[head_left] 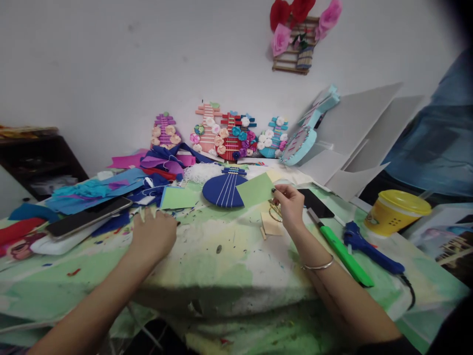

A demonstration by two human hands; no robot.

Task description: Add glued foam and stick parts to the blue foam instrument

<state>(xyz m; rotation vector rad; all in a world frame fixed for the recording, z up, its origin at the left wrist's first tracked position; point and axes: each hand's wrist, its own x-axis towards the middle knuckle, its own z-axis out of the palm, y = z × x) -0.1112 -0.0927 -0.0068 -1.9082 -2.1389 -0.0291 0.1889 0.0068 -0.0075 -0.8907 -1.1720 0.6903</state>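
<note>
My right hand (290, 204) is closed, with thumb and finger pinched at the right edge of a light green sheet of paper (254, 191). The sheet slants over the right side of a dark blue, round-bodied craft instrument (221, 191) with white strings. Gold-coloured loops (274, 212), which look like scissor handles, show just below these fingers; whether the hand grips them I cannot tell. My left hand (155, 234) rests palm down on the table, fingers apart and holding nothing visible. Just beyond it lies another light green sheet (180, 197).
Several decorated craft instruments (231, 135) stand against the wall. Coloured paper (96, 190) and a phone (88, 217) lie on the left. At right are a green utility knife (345, 254), a blue glue gun (371, 249), a black phone (316, 202) and a yellow tub (397, 214).
</note>
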